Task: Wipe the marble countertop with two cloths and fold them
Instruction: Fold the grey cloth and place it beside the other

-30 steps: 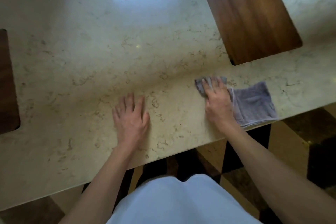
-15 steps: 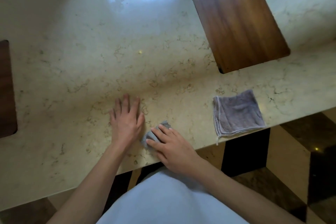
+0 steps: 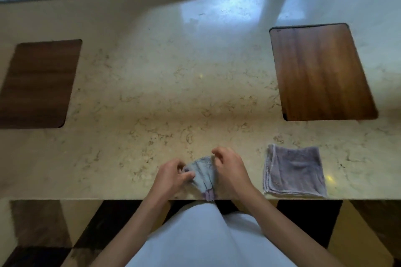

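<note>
Both hands grip 1 bunched cloth [image 3: 202,174] at the near edge of the marble countertop [image 3: 173,93]; the left hand [image 3: 173,176] pinches its left side with fingers closed on the fabric, and the right hand [image 3: 230,171] clamps its right side. The long axis of this cloth runs from far to near, and its purple end points at the person, over the edge. The folded cloth [image 3: 295,171] lies flat to the right of the bunched one, apart from it; 2 wooden boards [image 3: 321,71] lie farther away.
</note>
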Demonstrator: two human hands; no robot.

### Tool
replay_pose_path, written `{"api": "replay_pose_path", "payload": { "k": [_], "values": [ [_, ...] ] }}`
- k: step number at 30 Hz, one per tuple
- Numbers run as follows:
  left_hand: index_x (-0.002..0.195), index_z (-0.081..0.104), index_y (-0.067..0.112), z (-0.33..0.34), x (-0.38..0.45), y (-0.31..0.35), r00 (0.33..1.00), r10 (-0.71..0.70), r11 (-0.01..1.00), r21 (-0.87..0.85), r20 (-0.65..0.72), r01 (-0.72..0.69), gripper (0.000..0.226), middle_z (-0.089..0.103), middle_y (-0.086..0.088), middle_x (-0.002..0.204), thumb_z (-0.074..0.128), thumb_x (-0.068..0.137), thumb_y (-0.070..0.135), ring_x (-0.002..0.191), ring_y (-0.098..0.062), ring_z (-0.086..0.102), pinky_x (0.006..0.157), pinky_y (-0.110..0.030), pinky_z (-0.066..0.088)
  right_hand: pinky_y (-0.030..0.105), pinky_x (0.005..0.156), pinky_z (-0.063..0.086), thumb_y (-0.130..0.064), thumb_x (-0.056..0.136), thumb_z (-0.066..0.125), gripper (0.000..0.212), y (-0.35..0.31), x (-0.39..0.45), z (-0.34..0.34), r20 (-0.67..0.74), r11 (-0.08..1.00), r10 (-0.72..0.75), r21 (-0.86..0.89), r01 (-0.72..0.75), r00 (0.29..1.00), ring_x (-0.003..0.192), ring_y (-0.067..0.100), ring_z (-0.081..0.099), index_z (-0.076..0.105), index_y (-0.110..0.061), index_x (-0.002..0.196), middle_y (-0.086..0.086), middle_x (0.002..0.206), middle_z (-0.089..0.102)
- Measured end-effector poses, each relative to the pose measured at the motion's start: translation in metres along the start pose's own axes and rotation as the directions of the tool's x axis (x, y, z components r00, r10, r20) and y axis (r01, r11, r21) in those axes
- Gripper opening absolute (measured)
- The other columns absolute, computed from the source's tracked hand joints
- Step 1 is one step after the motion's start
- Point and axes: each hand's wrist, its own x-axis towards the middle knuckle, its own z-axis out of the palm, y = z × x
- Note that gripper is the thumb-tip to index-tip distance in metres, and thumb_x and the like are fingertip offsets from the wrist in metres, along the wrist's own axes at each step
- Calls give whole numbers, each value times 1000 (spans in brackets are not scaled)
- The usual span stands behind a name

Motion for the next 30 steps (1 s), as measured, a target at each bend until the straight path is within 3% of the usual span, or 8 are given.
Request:
{"api": "replay_pose_path", "payload": {
  "k": [2, 5, 8, 13, 17, 21, 28, 30],
  "values": [
    [79, 67, 17, 2, -3, 0, 999, -16, 999, -30, 39, 17, 18, 67, 3, 73, 78, 79, 30, 67, -13, 61, 57, -25, 44, 38, 103, 48, -13, 101, 51, 29, 0, 1, -4, 48, 1000, -16, -17, 16, 999, 115, 21, 59, 66, -15, 126, 5, 124, 66],
    [77, 68, 14, -1, -14, 3, 994, -10, 936, -348, 113, 49, 24, 68, 1, 75, 72, 74, 38, 70, -18, 62, 65, -34, 49, 33, 100, 50, -18, 102, 53, 29, 0, 0, -11, 101, 1000, -16, 2, 16, 995, 113, 18, 62, 65, -15, 129, 5, 126, 69],
    [92, 71, 11, -8, -26, 15, 973, 124, 703, -709, 193, 50, 26, 74, -9, 92, 71, 80, 35, 90, -27, 69, 86, -40, 54, 21, 89, 49, -33, 103, 56, 38, 1, -2, -20, 165, 988, -44, 151, 19, 985, 108, 10, 61, 61, -15, 136, 4, 130, 68],
    [116, 56, -9, -19, -27, 40, 915, 333, 354, -930, 226, 101, 43, 62, -27, 112, 64, 89, 23, 102, -38, 60, 95, -53, 48, 45, 91, 54, -48, 97, 61, 53, 1, -9, -34, 350, 669, -59, 709, -223, 935, 100, 29, 67, 68, -1, 119, 15, 112, 72],
    [105, 57, 2, -23, -24, 62, 946, 270, 449, -892, 180, 42, 30, 64, -18, 98, 68, 91, 27, 85, -27, 64, 71, -37, 57, 37, 85, 58, -28, 87, 70, 43, 0, -25, -51, 236, 459, 5, 863, -212, 972, 100, 29, 71, 69, 4, 116, 17, 108, 74],
    [112, 55, -6, -14, -19, 82, 955, 229, 567, -823, 186, 25, 34, 67, -22, 97, 69, 91, 17, 78, -32, 69, 57, -38, 59, 46, 79, 61, -36, 84, 72, 40, 10, -36, -75, -65, 524, 126, 852, -11, 990, 97, 31, 73, 71, -4, 108, 16, 103, 74],
    [113, 65, -5, 25, -25, 130, 919, 296, 567, -822, 262, 52, 25, 74, -22, 107, 67, 89, 3, 92, -28, 73, 75, -35, 62, 48, 82, 63, -27, 96, 68, 24, 54, -57, -124, -220, 625, 247, 780, 18, 944, 95, 31, 75, 69, -6, 108, 13, 99, 75],
    [112, 65, -4, 42, -28, 145, 923, 283, 591, -805, 261, 46, 23, 73, -23, 108, 65, 91, 4, 93, -29, 73, 75, -36, 62, 47, 73, 64, -19, 97, 67, 21, 75, -66, -139, -178, 561, 260, 828, 1, 949, 94, 34, 75, 69, -3, 109, 15, 98, 76]
  ]
}}
